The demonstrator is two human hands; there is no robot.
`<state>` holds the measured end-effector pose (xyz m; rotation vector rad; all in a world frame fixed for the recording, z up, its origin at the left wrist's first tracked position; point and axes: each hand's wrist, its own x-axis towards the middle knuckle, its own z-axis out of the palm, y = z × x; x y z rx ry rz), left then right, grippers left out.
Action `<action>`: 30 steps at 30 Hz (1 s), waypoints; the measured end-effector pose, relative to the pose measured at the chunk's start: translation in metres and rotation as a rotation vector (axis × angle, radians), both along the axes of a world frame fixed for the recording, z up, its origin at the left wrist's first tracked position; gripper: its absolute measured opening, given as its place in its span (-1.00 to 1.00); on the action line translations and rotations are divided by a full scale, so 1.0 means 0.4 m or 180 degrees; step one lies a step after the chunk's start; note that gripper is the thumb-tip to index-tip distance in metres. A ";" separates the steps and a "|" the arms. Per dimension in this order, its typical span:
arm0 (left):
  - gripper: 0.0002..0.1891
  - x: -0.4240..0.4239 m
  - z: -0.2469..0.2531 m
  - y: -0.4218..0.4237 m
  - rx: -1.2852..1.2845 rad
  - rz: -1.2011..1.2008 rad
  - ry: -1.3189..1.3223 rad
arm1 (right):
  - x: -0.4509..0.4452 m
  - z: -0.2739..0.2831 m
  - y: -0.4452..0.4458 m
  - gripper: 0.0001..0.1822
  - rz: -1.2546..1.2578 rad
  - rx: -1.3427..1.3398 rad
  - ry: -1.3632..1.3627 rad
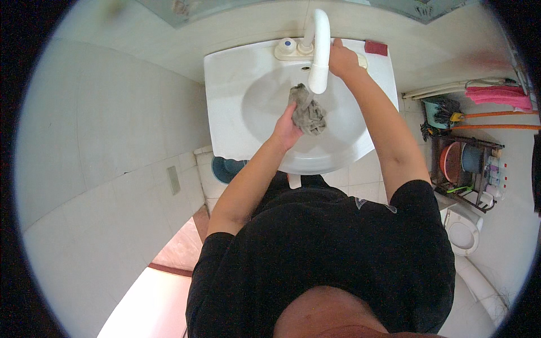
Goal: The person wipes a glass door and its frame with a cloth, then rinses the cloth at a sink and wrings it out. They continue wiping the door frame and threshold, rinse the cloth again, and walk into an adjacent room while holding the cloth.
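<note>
My left hand (288, 129) grips a wet-looking, crumpled grey cloth (310, 116) over the basin of a white ceramic washbasin (228, 93). The cloth hangs just below the mouth of a white gooseneck faucet (322, 50). My right hand (343, 60) is at the faucet's right side, against the back ledge. Its fingers are partly hidden behind the spout, and whatever they touch there is covered. A knob with a blue dot (288, 44) shows on the faucet's left side.
A dark red block (376, 48) and a pale round item (362, 61), partly covered by my right wrist, lie on the right ledge. A blue-green basin (227, 169) stands below left. At right are a dark rack (467, 173) holding basins and bottles, orange-handled tools (494, 114) and a toilet (463, 234).
</note>
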<state>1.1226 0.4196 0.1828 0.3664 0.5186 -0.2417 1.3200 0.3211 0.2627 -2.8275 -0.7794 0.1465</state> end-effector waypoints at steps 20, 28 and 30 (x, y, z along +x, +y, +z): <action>-0.59 -0.036 -0.071 -0.034 0.2335 -0.0403 0.0392 | -0.413 -0.223 -0.075 -0.61 -0.1724 0.2792 0.3882; -0.71 -0.022 -0.082 0.012 0.1359 0.0860 0.1051 | -0.398 -0.250 -0.094 -0.75 -0.1513 0.2787 0.3122; -0.70 -0.015 -0.101 0.018 0.0855 0.0941 0.0846 | -0.422 -0.243 -0.086 -0.73 -0.1534 0.2894 0.3264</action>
